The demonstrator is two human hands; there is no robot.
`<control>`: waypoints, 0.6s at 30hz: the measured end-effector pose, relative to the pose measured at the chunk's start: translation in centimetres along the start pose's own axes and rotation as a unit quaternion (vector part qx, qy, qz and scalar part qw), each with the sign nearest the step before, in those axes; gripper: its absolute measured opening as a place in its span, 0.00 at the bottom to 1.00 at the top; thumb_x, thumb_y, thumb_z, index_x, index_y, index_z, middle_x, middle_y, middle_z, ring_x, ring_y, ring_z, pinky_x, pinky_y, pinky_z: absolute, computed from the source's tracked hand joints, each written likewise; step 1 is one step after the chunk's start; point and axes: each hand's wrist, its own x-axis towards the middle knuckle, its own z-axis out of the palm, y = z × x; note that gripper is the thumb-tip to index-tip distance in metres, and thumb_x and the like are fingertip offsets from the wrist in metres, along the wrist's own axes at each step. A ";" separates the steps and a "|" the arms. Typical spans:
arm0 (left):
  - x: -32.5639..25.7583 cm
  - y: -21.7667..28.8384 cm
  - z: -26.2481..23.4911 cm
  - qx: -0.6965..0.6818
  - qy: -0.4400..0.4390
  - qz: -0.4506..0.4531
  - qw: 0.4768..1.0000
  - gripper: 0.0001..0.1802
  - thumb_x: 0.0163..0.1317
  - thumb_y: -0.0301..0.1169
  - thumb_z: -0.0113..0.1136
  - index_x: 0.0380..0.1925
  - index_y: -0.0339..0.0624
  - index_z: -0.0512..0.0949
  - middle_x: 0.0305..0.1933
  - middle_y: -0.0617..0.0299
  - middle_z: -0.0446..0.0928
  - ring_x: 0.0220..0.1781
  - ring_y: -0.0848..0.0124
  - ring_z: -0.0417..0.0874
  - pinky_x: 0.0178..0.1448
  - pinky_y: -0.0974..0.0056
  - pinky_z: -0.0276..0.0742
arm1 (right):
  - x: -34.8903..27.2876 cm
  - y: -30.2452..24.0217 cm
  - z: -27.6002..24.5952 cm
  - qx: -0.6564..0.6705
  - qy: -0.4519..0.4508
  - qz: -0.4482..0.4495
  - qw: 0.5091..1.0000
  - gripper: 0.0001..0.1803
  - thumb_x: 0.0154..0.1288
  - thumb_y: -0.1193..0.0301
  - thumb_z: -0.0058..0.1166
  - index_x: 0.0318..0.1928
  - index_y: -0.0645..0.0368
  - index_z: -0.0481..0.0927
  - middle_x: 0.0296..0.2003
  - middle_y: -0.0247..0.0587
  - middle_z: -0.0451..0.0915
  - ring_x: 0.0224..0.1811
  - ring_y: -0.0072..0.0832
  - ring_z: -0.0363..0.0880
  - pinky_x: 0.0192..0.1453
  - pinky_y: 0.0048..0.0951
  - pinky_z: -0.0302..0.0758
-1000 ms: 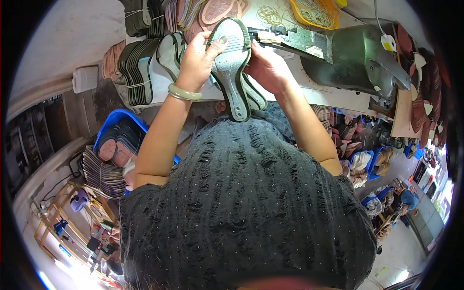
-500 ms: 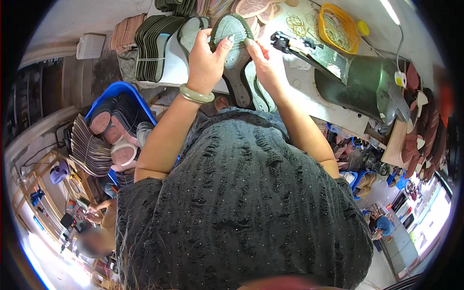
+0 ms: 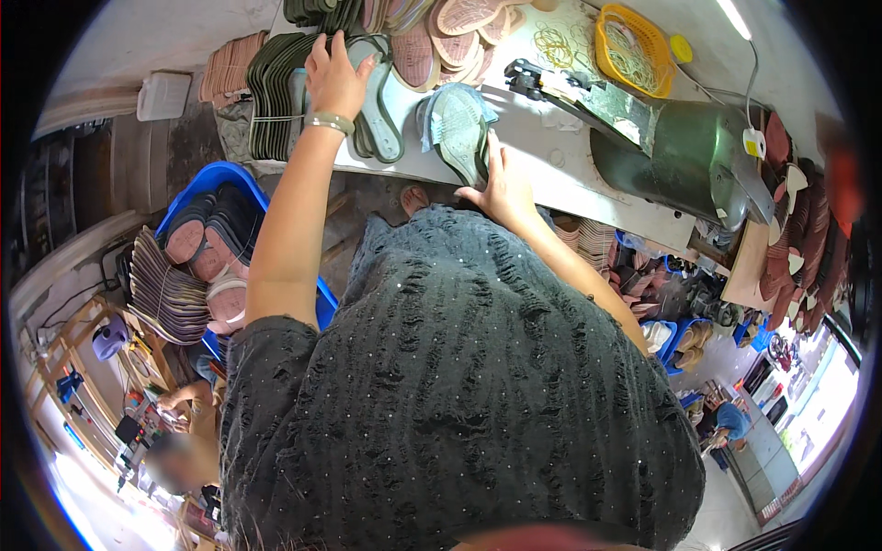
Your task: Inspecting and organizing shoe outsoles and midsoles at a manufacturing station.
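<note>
My left hand (image 3: 336, 84) is raised over the left side of the table, its fingers apart and nothing visible in it. Beside it lie a few grey-green shoe soles (image 3: 378, 124), overlapping, and a banded row of dark-edged soles (image 3: 274, 101). My right hand (image 3: 505, 184) is at the narrow end of another grey-green shoe sole (image 3: 457, 124), near the table's front edge. Its thumb is below that end and its fingers lie along the right edge, closed around it. Light-blue film sticks out around the sole's broad end.
Pink insoles (image 3: 450, 41) are heaped at the back. A yellow basket (image 3: 634, 55) with rubber bands stands behind a green machine (image 3: 680, 156) on the right. A blue crate (image 3: 220, 174) of bundled soles is at left. Another person (image 3: 188, 441) works at lower left.
Both hands held a dark-rimmed sole up before. Now my left hand has let go and moved left to the soles there, while my right hand has come down to the table edge.
</note>
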 end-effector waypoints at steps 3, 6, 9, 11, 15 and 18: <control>-2.5 2.1 -0.3 -0.072 0.061 0.128 0.987 0.26 0.55 0.34 0.61 0.53 0.38 0.69 0.57 0.46 0.66 0.59 0.52 0.67 0.62 0.52 0.64 | -0.3 1.1 1.2 0.006 0.032 -0.016 0.999 0.55 0.41 0.59 0.70 0.67 0.63 0.51 0.47 0.59 0.70 0.46 0.52 0.74 0.49 0.43 0.74; -7.8 1.3 2.4 -0.294 -0.037 -0.041 0.954 0.17 0.59 0.31 0.59 0.45 0.36 0.71 0.45 0.53 0.75 0.46 0.62 0.76 0.50 0.60 0.72 | -0.1 1.0 0.8 0.019 0.049 -0.034 0.998 0.52 0.43 0.62 0.67 0.66 0.64 0.52 0.47 0.59 0.70 0.46 0.51 0.74 0.49 0.42 0.74; -11.3 1.3 3.6 -0.462 -0.160 -0.224 0.843 0.12 0.65 0.33 0.53 0.41 0.35 0.72 0.33 0.61 0.78 0.33 0.74 0.79 0.37 0.70 0.74 | 0.6 0.5 -1.5 0.012 -0.012 -0.011 1.000 0.51 0.44 0.63 0.65 0.66 0.64 0.52 0.46 0.59 0.71 0.46 0.50 0.74 0.47 0.41 0.75; -11.7 3.1 2.6 -0.506 -0.223 -0.257 0.793 0.12 0.67 0.35 0.50 0.41 0.36 0.73 0.32 0.62 0.77 0.31 0.77 0.78 0.35 0.72 0.72 | 1.2 1.1 -1.7 0.013 -0.009 -0.025 1.000 0.48 0.45 0.64 0.64 0.65 0.63 0.55 0.41 0.58 0.75 0.43 0.50 0.77 0.45 0.41 0.76; -11.3 4.3 2.6 -0.514 -0.209 -0.253 0.792 0.14 0.70 0.37 0.46 0.41 0.38 0.74 0.32 0.63 0.76 0.32 0.78 0.77 0.35 0.73 0.72 | 1.8 1.2 -3.5 0.052 -0.070 0.032 0.996 0.42 0.47 0.65 0.64 0.63 0.61 0.60 0.38 0.58 0.79 0.41 0.48 0.80 0.46 0.40 0.76; -10.2 5.2 1.2 -0.514 -0.181 -0.280 0.790 0.18 0.71 0.41 0.43 0.44 0.37 0.74 0.36 0.62 0.77 0.35 0.76 0.77 0.40 0.71 0.73 | 1.5 1.2 -4.1 0.124 -0.014 -0.031 0.992 0.40 0.47 0.64 0.65 0.60 0.62 0.62 0.38 0.59 0.79 0.41 0.48 0.80 0.46 0.39 0.76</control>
